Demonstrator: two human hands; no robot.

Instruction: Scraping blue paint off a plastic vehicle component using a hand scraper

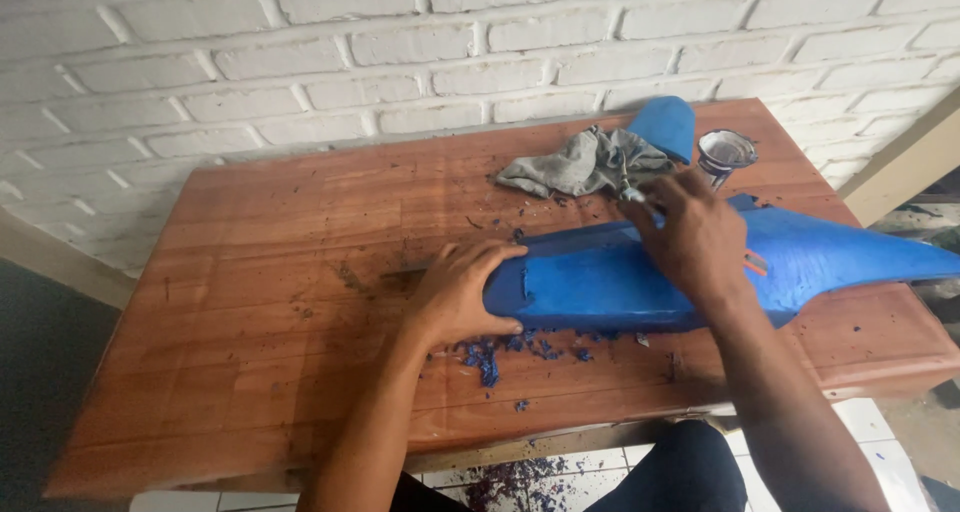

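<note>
A long blue painted body panel (600, 277) lies across the right half of a reddish wooden table (260, 272). My left hand (462, 292) presses on the panel's left end, fingers wrapped over its edge. My right hand (695, 234) rests on top of the panel near its middle and grips a small metal tool (632, 194), mostly hidden by the fingers. Scraped blue paint flakes (500, 352) lie on the table just below the panel.
A crumpled grey rag (585, 164) lies at the back of the table, with a smaller blue part (665, 127) and a small open tin (725, 152) beside it. A white brick wall (400, 52) stands behind. More flakes dot the tiled floor (520, 482).
</note>
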